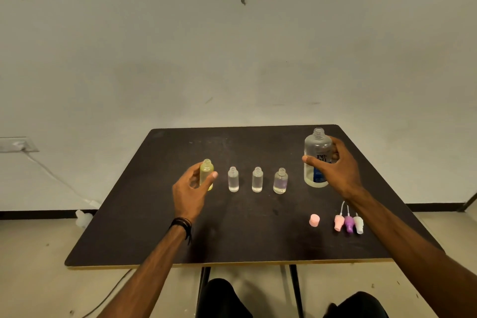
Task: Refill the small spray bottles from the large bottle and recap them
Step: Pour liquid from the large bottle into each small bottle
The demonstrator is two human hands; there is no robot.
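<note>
Several small uncapped bottles stand in a row on the dark table [232, 245]. At the left end is a yellowish bottle [206, 171], with my left hand [189, 195] wrapped around it. To its right stand two clear bottles [233, 179] [257, 179] and a faintly purple bottle [280, 180]. My right hand [335, 168] grips the large clear bottle [317, 152], which is upright, uncapped and carries a blue label. Near the front right lie a pink cap [314, 220] and three spray tops: pink [339, 222], purple [349, 223] and white [358, 224].
The table stands against a pale wall, with its front edge [232, 264] close to my knees. A cable [51, 178] runs from a wall plate at the left down to the floor.
</note>
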